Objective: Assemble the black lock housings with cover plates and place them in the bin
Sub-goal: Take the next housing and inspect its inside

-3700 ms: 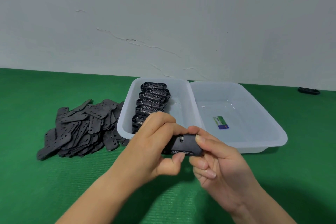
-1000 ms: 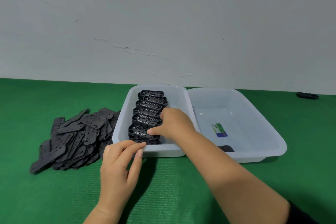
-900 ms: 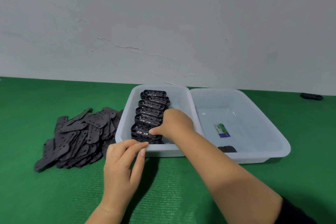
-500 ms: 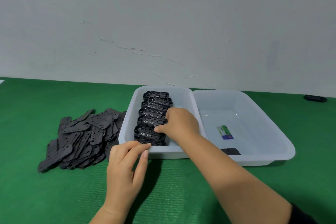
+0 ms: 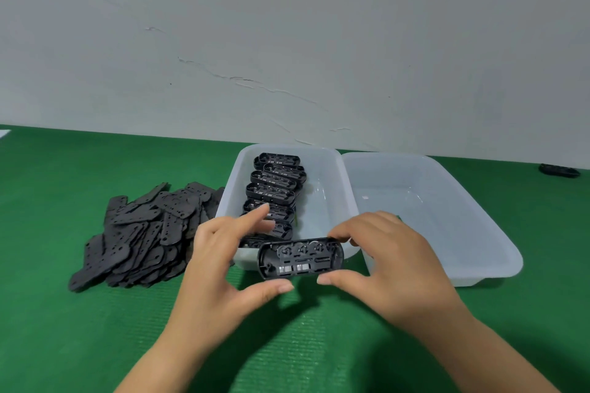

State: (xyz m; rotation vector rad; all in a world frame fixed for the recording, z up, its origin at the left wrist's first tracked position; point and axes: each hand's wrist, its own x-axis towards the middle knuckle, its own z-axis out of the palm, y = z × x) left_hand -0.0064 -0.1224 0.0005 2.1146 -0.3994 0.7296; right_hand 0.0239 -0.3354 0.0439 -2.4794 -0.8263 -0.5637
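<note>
Head view looks down at a green bench (image 5: pixel 79 344) set against a grey wall. One open lock housing (image 5: pixel 300 258) is held above the bench, just in front of the near wall of the left bin (image 5: pixel 332 201), its inner springs and wheels facing up. The right hand (image 5: pixel 392 265) pinches its right end between thumb and curled fingers. The left hand (image 5: pixel 220 262) is at its left end with thumb and fingers spread apart; whether they touch the housing cannot be told. More housings (image 5: pixel 276 190) stand in a row inside the left bin. The right bin (image 5: pixel 479 233) sits touching it on the right. A heap of flat cover plates (image 5: pixel 140 233) lies on the bench left of the bins.
</note>
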